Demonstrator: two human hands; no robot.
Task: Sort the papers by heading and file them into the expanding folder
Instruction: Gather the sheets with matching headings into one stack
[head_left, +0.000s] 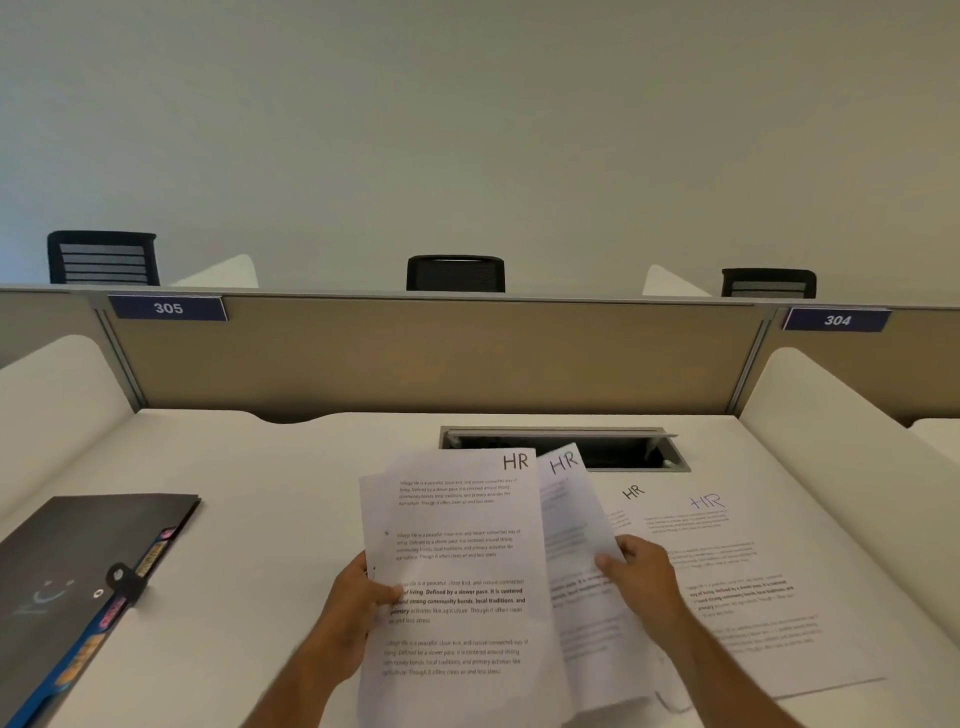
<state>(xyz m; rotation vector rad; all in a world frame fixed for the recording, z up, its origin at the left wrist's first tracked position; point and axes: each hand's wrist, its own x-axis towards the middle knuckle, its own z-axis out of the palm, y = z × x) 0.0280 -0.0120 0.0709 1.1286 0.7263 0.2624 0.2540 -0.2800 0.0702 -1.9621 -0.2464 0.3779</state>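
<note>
Head view. A white bench (270, 483) in an office cubicle was seen from above. A sheaf of printed papers (462, 561), the top sheet marked "HR" by hand at its upper right corner, was held upright over the middle of the bench. The left hand (358, 603) gripped the sheaf at its left edge, the thumb laid across the front of the top sheet. The right hand (641, 571) pinched a second sheet (571, 525), also marked "HR", which was fanned out to the right behind the sheaf. Two further sheets (737, 566) headed "HR" lay flat on the bench to the right, overlapping each other and partly hidden by the right hand and forearm. A black expanding folder (83, 571), closed, with coloured tabs showing along its right edge, lay on the bench at the left, well apart from the papers. An open cable hatch (623, 452) was set into the bench behind the sheaf. A tan partition (431, 353) carried number plates "305" (168, 307) and "304" (837, 320); three black chair backs (455, 274) showed above it.
</note>
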